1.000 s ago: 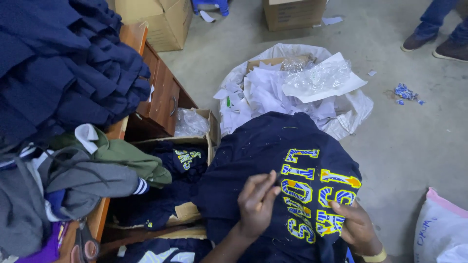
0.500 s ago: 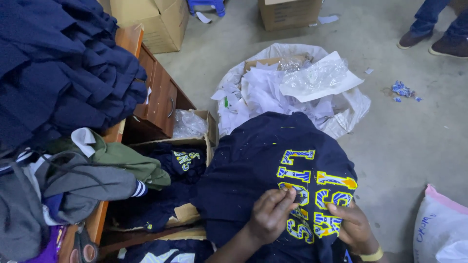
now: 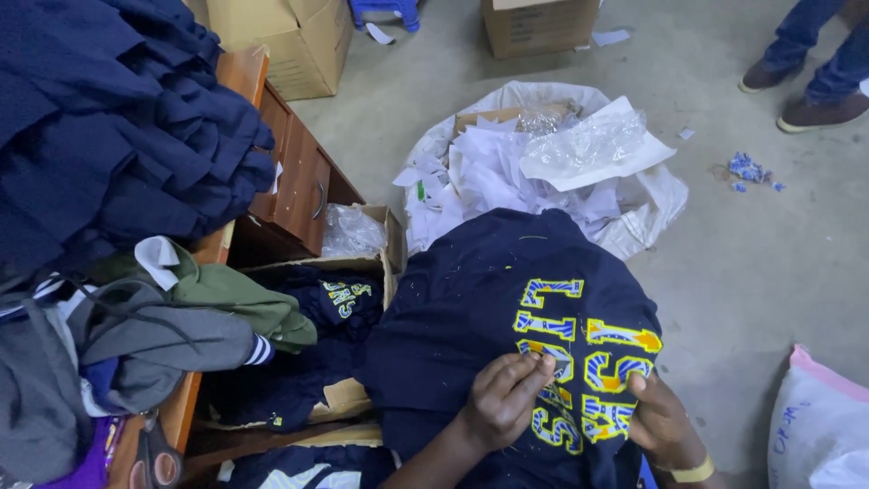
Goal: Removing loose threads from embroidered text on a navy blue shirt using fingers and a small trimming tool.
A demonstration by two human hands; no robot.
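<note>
A navy garment (image 3: 471, 299) with yellow and blue embroidered lettering (image 3: 579, 362) lies spread over my lap. My left hand (image 3: 502, 403) rests on it with the fingertips pinched together at the edge of the lettering. Whether a thread is between the fingers is too small to tell. My right hand (image 3: 656, 418), with a yellow band at the wrist, grips the fabric just right of the lettering and holds it taut. Small yellow thread bits dot the cloth.
A white sack (image 3: 652, 195) of paper scraps and clear plastic sits on the floor ahead. A cardboard box (image 3: 376, 272) holds more navy garments at left, beside a wooden desk (image 3: 294, 177) piled with clothes. Another person's shoes (image 3: 815, 109) stand far right. A white bag (image 3: 815, 426) lies near right.
My left hand has gone from lying flatter on the fabric to pinching at the lettering, a little lower and to the right. My right hand has kept its hold.
</note>
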